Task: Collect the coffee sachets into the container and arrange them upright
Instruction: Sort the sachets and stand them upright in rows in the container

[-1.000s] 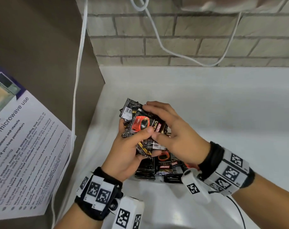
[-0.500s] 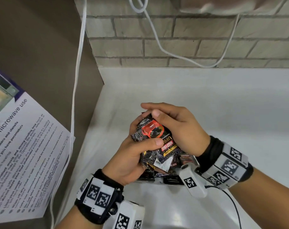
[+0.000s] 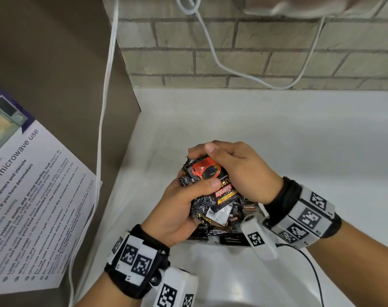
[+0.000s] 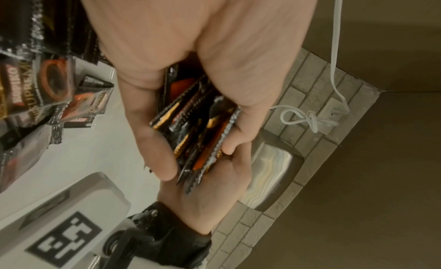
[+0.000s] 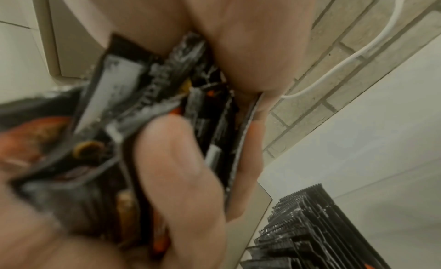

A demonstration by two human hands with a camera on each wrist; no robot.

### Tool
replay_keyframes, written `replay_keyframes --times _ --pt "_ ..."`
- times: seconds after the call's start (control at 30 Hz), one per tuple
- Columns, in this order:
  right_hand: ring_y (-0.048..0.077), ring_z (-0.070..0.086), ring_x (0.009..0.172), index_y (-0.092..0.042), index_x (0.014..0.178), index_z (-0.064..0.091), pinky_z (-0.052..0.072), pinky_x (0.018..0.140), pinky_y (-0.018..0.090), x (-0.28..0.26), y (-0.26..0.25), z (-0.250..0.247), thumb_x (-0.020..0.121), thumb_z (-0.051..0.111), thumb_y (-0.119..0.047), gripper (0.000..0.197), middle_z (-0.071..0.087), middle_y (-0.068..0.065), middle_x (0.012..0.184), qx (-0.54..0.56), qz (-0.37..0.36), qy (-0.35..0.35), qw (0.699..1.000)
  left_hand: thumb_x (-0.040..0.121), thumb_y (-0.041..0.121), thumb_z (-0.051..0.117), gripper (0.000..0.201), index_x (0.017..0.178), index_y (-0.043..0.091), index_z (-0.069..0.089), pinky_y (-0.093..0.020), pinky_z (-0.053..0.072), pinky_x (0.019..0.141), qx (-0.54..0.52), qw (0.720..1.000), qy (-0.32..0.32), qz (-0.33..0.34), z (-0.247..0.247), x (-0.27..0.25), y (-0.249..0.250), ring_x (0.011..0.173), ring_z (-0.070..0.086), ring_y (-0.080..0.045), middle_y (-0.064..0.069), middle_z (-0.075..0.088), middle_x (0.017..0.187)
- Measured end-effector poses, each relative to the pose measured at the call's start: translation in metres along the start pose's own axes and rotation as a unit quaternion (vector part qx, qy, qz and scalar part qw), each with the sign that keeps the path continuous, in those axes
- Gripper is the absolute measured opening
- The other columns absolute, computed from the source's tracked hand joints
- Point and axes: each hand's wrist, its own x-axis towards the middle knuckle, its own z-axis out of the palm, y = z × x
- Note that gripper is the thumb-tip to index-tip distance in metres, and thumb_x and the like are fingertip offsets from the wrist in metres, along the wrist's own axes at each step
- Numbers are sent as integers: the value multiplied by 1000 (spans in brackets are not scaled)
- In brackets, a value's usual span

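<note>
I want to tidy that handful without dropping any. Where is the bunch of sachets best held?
Probably across its flat faces, from both sides, as now: left hand and right hand clamp the bunch of sachets. The thin packets lie face to face, so a grip on the edges would likely let them slide.

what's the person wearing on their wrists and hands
Both hands are bare, no gloves or sleeves. Each wrist carries a black band faced with white panels printed with black square markers, plus a white camera block. A thin black cable trails from the right wrist.

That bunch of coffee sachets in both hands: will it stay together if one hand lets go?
Probably not. The coffee sachets look glossy and sit fanned and crooked between left hand and right hand, so some would likely slide out. They seem thin and floppy.
</note>
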Motion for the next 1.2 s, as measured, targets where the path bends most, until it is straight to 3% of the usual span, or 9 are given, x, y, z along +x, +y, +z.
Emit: replay_keyframes --times 0.23,0.37,0.5,0.57,0.67,0.8,0.97,1.07,1.2 --pt "18 69 106 -23 113 73 49 102 52 4 0 7 99 49 -37 31 74 -5 108 25 -5 4 1000 77 8 75 70 142 4 50 -40 61 60 -8 1000 22 5 -4 3 2 92 75 -36 -24 70 116" --pt "6 49 128 -32 122 70 38 113 34 12 -2 0 101 48 -43 33 55 -10 130 -30 -41 11 999 77 10 74 68 141 6 51 -39 60 63 14 998 38 49 -16 3 14 93 75 -34 -22 70 117" --pt "-1 63 91 -24 110 73 45 86 23 26 -6 -34 101 54 -23 20 71 -14 100 -108 24 -29 993 82 12 77 67 143 5 51 -36 58 50 19 990 114 80 -40 -1 29 81 76 -28 -17 73 109" --pt "6 64 84 -24 99 75 49 83 29 33 2 -44 96 57 -15 21 73 -13 93 -247 78 -110 960 83 20 72 54 134 10 60 -36 58 51 33 986 141 88 -53 -4 35 82 75 -28 -15 74 109" --pt "11 61 103 -25 115 73 44 91 25 34 27 -38 97 51 -13 30 69 -8 121 -429 117 -246 861 83 25 70 33 116 18 69 -34 56 52 40 984 147 90 -62 -7 37 83 73 -26 -11 75 104" --pt "20 44 129 -29 144 53 40 110 39 26 54 -20 93 48 -4 57 49 -9 150 -509 83 -349 782 83 22 78 54 132 10 59 -36 56 55 49 984 141 94 -59 -6 33 84 74 -29 -15 73 111" --pt "24 43 116 -32 137 55 44 97 42 15 57 -18 96 49 -19 44 55 -5 127 -585 39 -396 706 78 23 78 69 140 11 51 -40 58 56 42 985 136 92 -60 -6 26 87 75 -33 -17 72 115" --pt "22 47 116 -22 127 61 45 96 37 11 57 -24 98 49 -21 31 56 -1 120 -561 77 -392 725 78 22 79 69 141 13 51 -41 58 56 36 986 140 89 -63 -6 24 89 75 -34 -18 72 120" --pt "20 43 123 -22 146 46 41 104 41 10 59 -21 96 55 -28 51 55 0 130 -510 103 -365 772 80 19 81 69 141 12 50 -41 57 55 32 985 143 91 -63 -5 24 89 75 -34 -20 71 121"
